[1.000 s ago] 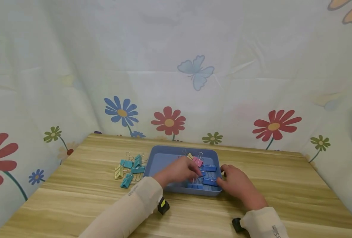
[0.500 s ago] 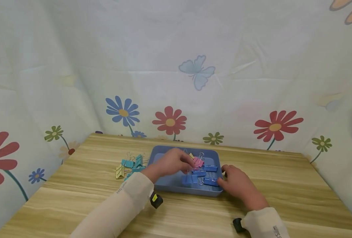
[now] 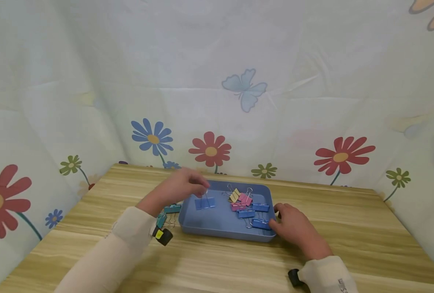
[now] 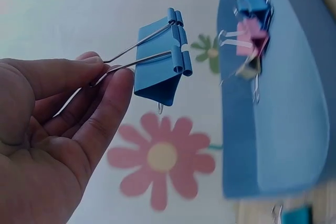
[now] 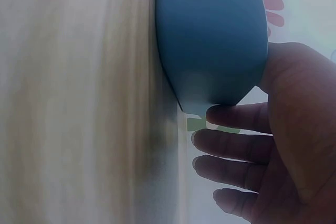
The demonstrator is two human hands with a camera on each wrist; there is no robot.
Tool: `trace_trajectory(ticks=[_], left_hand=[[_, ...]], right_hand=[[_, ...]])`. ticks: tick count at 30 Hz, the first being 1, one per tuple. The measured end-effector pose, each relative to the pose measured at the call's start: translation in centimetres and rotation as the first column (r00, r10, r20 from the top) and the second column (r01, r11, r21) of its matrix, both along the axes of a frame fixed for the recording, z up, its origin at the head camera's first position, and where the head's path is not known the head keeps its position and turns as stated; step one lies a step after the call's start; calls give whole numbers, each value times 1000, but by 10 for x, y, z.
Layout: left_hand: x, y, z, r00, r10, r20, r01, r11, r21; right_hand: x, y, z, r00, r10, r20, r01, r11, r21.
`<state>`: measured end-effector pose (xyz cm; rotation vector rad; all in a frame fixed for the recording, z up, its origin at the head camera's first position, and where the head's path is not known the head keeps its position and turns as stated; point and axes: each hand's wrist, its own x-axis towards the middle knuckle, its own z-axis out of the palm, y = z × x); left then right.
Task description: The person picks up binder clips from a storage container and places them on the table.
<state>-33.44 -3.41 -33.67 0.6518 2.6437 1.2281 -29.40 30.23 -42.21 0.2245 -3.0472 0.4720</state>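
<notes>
My left hand (image 3: 178, 189) pinches a blue binder clip (image 3: 205, 203) by its wire handles, over the left part of the blue tray (image 3: 224, 233). In the left wrist view, thumb and fingertips grip the handles of that clip (image 4: 157, 59), its folded body pointing away from the palm. My right hand (image 3: 299, 228) holds the tray's right end, thumb at the rim; in the right wrist view the thumb tip is hidden behind the wall and the other fingers reach past the corner. Blue clips (image 3: 261, 224), pink clips (image 3: 244, 199) and a yellow clip (image 3: 234, 195) lie in the tray's right half.
Left of the tray, teal binder clips (image 3: 172, 208) lie on the wooden table (image 3: 349, 228), partly covered by my left forearm. A flower-printed curtain (image 3: 275, 122) stands behind the table's back edge.
My left hand has lifted a blue clip from the tray's right half and carried it left and up. The right hand stays on the tray's end.
</notes>
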Motion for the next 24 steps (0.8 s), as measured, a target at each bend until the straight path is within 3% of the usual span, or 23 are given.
trace_trajectory(ticks=[3,13,20,24], left_hand=[[3,-19,4,1000,25,-9,-25,1000,3],[12,-76,6,998,27,-52,-27,1000,-12],[23,-104,2,998,14,-54,-17,998,-63],[26,-120,-5,1000,-14,-23,12,998,-66]], right_hand=[[1,-1,1,1000,2,-2,-2,1000,7],[3,-1,1,1000,-4,-26,6,998,63],[3,-2,3,999,7,-35,-5,997,79],[3,-1,0,999,14,-49,-10,997,80]])
